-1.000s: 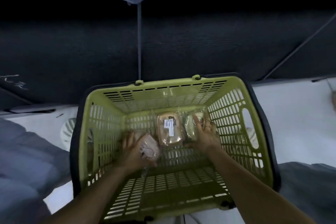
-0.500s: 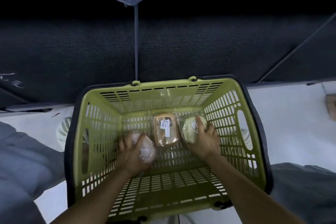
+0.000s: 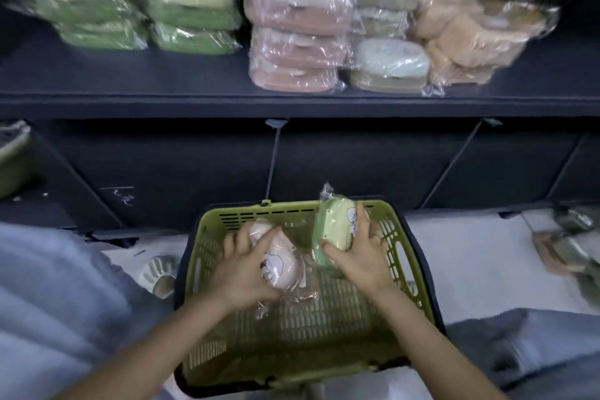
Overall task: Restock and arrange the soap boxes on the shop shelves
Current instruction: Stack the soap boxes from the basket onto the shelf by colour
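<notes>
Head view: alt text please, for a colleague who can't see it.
Over a green basket, the left hand grips a pink wrapped soap box and the right hand a green one. Above, a dark shelf holds wrapped stacks in green, pink and peach.

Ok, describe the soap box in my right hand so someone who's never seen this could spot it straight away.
Start at the green plastic basket on the floor below the dark shelf. Two hands are inside it; the right hand grips a pale green soap box in clear wrap, raised at the basket's far right corner. Unlike the pink soap box in the left hand, it is green and stands on end.
</notes>
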